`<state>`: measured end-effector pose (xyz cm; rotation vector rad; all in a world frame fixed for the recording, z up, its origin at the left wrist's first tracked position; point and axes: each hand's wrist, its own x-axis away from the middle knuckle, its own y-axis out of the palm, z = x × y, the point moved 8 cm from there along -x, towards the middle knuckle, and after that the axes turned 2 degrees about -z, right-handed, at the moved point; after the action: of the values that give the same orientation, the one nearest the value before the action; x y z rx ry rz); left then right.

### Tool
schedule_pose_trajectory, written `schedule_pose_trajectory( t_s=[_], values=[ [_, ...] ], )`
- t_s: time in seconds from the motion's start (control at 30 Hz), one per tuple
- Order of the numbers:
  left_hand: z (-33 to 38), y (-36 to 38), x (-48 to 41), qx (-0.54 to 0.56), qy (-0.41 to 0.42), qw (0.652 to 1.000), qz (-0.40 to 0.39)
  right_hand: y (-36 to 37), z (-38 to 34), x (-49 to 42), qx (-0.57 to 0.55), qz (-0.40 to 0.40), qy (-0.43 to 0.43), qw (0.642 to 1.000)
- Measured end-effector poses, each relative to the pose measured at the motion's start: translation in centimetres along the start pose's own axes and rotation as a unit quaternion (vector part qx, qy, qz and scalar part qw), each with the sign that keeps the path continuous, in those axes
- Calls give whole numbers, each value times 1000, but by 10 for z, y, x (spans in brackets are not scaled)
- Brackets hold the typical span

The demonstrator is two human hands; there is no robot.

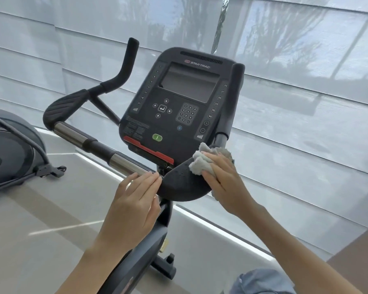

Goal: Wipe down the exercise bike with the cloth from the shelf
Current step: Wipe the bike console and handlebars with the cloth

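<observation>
Currently: my right hand (223, 179) grips the grey cloth (201, 161), fingers curled over it. Folds bunch out past the fingertips, and a corner hangs below the palm. The cloth is pressed onto the right side of the black rounded pad (179, 184) just under the console (179, 98) of the exercise bike (151, 238).

My left hand (134, 200) is released, fingers straight and together. Their tips touch the left edge of the same pad, where the near end of the handlebar (89, 142) meets it. It holds nothing.

Console: dark, tilted toward me, grey screen (189, 83) blank. A keypad (187, 113) sits below the screen, with a green button (157, 137) lower down and a red strip (149, 151) along the bottom edge. The handlebar runs off to the left with chrome sections, then bends up into a black grip (128, 58). A second upright grip (235, 98) stands at the console's right side.

Further out: part of another machine (9, 153) stands on the pale floor (51, 209) at far left. Translucent blinds (306, 81) cover the window behind the bike. Blue fabric (261, 281) shows at the bottom edge; I cannot tell what it is.
</observation>
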<state>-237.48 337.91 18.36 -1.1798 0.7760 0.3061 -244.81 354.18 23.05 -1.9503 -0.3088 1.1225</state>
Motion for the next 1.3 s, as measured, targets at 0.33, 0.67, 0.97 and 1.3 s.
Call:
schedule_pose_trajectory(
  t_s=[0.33, 0.67, 0.97, 1.3],
  values=[
    [-7, 0, -2, 31, -3, 999, 32, -64, 42, -46, -29, 103, 130, 986],
    [-10, 3, 1, 39, 4, 999, 33, -4, 20, -37, 56, -60, 51, 995],
    [-9, 1, 0, 36, 16, 998, 51, 5, -31, 4, -11, -69, -50, 996],
    [-11, 4, 1, 46, 10, 998, 36, -22, 36, -89, 164, -115, 64, 978]
  ],
)
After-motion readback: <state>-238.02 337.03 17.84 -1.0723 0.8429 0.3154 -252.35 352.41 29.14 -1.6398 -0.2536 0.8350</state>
